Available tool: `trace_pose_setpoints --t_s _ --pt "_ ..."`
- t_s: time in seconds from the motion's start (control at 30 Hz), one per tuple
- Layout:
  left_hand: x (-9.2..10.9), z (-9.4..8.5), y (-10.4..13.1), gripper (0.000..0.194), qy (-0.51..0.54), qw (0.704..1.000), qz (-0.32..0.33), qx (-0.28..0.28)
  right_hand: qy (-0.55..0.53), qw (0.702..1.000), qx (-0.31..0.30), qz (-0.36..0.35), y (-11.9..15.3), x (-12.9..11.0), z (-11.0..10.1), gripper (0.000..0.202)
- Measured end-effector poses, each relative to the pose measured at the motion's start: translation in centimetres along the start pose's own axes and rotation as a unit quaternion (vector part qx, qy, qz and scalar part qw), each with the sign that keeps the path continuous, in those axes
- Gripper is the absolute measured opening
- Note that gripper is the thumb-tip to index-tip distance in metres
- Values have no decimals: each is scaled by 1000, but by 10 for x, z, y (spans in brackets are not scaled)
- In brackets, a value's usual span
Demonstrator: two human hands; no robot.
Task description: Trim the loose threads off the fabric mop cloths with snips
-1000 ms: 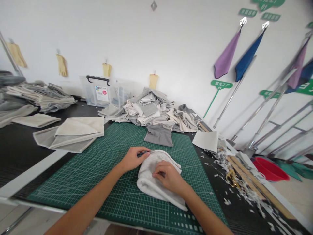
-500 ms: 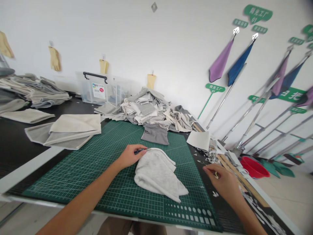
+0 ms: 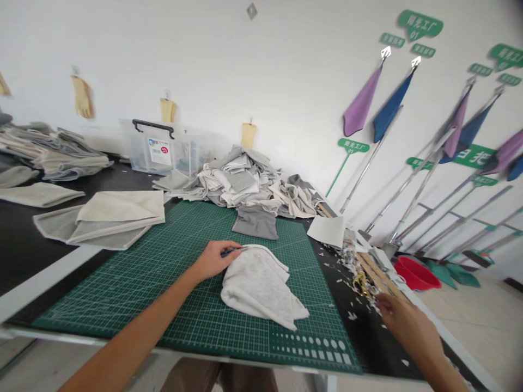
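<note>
A light grey cloth [image 3: 261,286], folded with layered edges, lies on the green cutting mat [image 3: 163,272]. My left hand [image 3: 214,259] is closed in a pinch at the cloth's upper left corner, around a small dark tool [image 3: 230,251] whose thin tip touches the cloth edge. Past the mat's right edge, my right hand [image 3: 402,318] hovers over the black table with loosely curled fingers and nothing visible in them. Gold-handled scissors [image 3: 360,284] rest among white scraps just beyond its fingertips.
A heap of grey and white cloths [image 3: 241,177] stands behind the mat, with a dark grey folded cloth [image 3: 255,222] before it. Larger folded cloths [image 3: 118,209] lie left. Beyond are a clear plastic box [image 3: 141,147], wooden strips [image 3: 373,272] and a red basin [image 3: 417,273].
My right hand has moved right and let go of the gold-handled scissors, which now lie on the scraps. My left hand keeps its pinch at the cloth corner. The view has shifted slightly.
</note>
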State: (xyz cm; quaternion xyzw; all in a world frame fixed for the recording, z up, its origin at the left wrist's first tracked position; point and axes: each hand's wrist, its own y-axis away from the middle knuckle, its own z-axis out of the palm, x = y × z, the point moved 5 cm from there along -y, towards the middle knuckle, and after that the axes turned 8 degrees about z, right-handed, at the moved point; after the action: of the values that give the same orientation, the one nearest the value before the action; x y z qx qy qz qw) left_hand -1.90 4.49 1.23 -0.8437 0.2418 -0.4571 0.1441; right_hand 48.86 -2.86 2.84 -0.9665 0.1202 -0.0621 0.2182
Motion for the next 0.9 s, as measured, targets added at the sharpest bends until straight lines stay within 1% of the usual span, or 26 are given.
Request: trace_pose_setpoints --t_s 0.1,0.2,0.27,0.3,0.37,0.4,0.43,0.53,0.6,0.67,0.77,0.9 --pt "0 0 0 32 -1 1000 3 -1 48 998 -29 -1 4 -4 -7 37" --pt "0 1 0 32 -1 1000 5 -3 29 999 15 8 8 -16 -26 36" --pt "1 1 0 31 -1 1000 5 -3 -14 998 52 16 11 -31 -39 33" --pt "2 1 0 31 -1 1000 5 -3 -50 997 67 5 13 -41 -45 32" --pt "2 1 -1 31 -4 1000 4 -4 -148 985 66 -59 18 -71 -52 29" --pt "2 1 -1 31 -6 1000 4 -5 -204 973 50 -99 21 -89 -55 27" --pt "3 1 -1 31 -9 1000 4 -6 -258 956 20 -135 24 -108 -55 26" --pt "2 1 0 32 -9 1000 5 -6 -373 903 -99 -188 35 -165 -53 24" --pt "2 1 0 31 -6 1000 7 -5 -415 871 -160 -212 43 -199 -52 21" --pt "1 0 -1 29 -4 1000 11 -4 -432 847 -201 -238 49 -225 -50 17" --pt "2 0 -1 27 -5 1000 20 -2 -436 826 -237 -266 53 -248 -45 16" --pt "2 0 -1 26 -9 999 31 -1 -438 825 -242 -263 52 -255 -36 18"
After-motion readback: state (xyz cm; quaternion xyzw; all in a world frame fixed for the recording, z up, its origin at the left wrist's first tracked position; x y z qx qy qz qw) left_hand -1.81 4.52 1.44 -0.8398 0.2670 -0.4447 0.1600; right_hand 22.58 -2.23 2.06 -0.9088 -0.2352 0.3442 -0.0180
